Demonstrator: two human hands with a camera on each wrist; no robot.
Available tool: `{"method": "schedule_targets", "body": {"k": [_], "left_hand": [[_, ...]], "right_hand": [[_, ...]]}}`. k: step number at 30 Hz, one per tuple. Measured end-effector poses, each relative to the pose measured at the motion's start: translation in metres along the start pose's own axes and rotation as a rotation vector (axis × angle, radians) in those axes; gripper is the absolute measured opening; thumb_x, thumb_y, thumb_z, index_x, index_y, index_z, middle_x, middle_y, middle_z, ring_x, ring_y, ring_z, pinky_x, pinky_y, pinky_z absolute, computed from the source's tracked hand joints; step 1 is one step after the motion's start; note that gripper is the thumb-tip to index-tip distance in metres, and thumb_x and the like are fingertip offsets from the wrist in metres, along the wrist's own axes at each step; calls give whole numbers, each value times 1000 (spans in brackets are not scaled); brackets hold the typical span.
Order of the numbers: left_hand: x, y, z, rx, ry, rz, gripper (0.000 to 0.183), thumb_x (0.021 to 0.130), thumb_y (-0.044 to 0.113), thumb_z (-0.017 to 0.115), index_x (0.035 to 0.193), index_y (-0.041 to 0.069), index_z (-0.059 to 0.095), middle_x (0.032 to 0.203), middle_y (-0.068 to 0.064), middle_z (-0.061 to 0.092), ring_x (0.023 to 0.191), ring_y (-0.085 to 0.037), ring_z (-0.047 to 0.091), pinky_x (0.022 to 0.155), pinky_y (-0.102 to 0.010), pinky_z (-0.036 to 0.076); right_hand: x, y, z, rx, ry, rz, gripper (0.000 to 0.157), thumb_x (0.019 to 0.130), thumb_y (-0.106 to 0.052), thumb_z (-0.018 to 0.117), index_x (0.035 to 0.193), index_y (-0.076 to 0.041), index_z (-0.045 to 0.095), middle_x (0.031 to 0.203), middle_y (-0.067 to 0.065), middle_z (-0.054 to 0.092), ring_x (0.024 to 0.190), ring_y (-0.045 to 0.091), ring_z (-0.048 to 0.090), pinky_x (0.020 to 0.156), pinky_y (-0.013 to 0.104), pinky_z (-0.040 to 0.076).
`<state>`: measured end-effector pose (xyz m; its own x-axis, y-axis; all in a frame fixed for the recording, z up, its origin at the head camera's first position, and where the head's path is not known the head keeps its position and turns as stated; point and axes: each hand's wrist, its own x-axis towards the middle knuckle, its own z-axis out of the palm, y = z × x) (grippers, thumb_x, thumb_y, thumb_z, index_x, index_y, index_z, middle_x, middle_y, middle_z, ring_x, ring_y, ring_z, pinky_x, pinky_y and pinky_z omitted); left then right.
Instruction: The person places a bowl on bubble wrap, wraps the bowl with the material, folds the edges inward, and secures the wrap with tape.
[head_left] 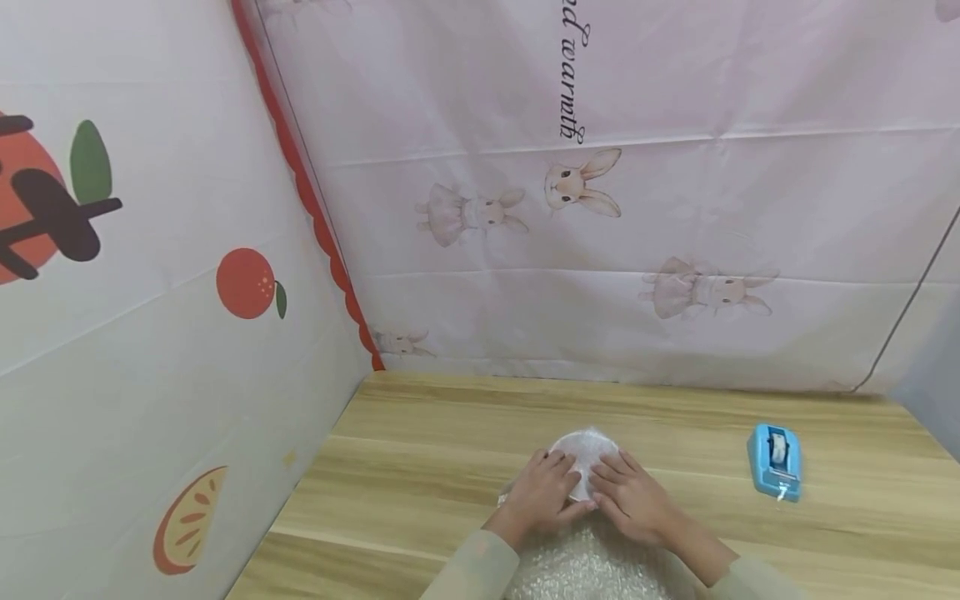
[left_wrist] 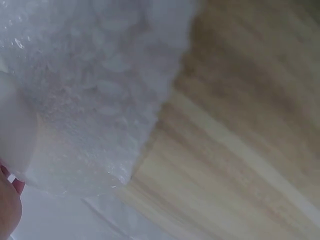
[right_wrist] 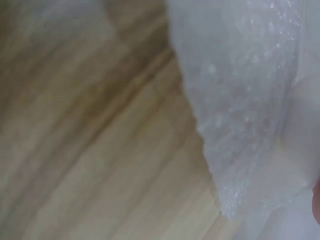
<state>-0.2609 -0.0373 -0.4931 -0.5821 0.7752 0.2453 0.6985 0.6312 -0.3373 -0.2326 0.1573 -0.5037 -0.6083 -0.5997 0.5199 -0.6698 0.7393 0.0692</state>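
A white round dish (head_left: 591, 450) sits low in the head view on translucent bubble wrap (head_left: 596, 560), which spreads toward the person. My left hand (head_left: 542, 492) holds the dish from its left side, fingers bent over it. From the right side my right hand (head_left: 633, 498) holds it the same way, the two thumbs close together at the near edge. In the left wrist view, fingertips (left_wrist: 18, 186) show by the smooth white dish (left_wrist: 17, 125) with bubble wrap (left_wrist: 100, 95) beside it. The right wrist view shows the wrap's ragged edge; most of that hand is out of frame.
A blue tape dispenser (head_left: 774, 462) with a roll of tape stands to the right on the wood-grain table (head_left: 420, 467). Behind the table hangs a pale cloth (head_left: 480, 325) with rabbit prints, and a fruit-print sheet (head_left: 150, 350) lines the left side.
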Motion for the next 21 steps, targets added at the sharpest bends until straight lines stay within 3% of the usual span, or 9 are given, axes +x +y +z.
{"method": "schedule_targets", "body": {"k": [5, 8, 12, 16, 21], "left_hand": [[-8, -3, 0, -29, 35, 24, 50, 95, 54, 31, 120, 20, 57, 130, -2, 56, 123, -18, 49, 105, -35, 37], [-16, -11, -2, -46, 57, 31, 44, 97, 47, 33, 122, 18, 55, 132, -4, 55, 124, -19, 48, 105, -34, 37], [-33, -27, -7, -51, 96, 18, 37, 96, 36, 41, 124, 16, 55, 131, -3, 55, 122, -19, 49, 105, -33, 37], [-54, -43, -9, -2, 134, 36, 32, 92, 26, 49, 123, 15, 53, 128, -4, 57, 120, -19, 51, 104, -32, 38], [-78, -54, -3, 72, 242, 146, 33, 88, 18, 48, 120, 12, 54, 124, -7, 59, 113, -19, 57, 99, -31, 44]], "right_hand": [[1, -3, -2, 13, -30, 35, 28, 88, -23, 53, 101, -3, 69, 108, 11, 68, 109, 33, 59, 110, 18, -16], [1, -3, -2, 8, -38, 44, 28, 89, -24, 53, 100, -5, 70, 107, 10, 69, 109, 32, 59, 117, 34, 8], [1, -4, -2, 14, -53, 58, 26, 88, -23, 53, 99, -6, 70, 108, 10, 69, 110, 32, 59, 97, 49, 36], [1, -4, -2, 23, -61, 67, 25, 87, -21, 53, 98, -6, 70, 108, 11, 68, 111, 33, 59, 95, 50, 36], [1, -4, -2, 12, -53, 56, 23, 87, -21, 54, 95, -8, 70, 107, 10, 69, 110, 33, 59, 95, 51, 36]]}}
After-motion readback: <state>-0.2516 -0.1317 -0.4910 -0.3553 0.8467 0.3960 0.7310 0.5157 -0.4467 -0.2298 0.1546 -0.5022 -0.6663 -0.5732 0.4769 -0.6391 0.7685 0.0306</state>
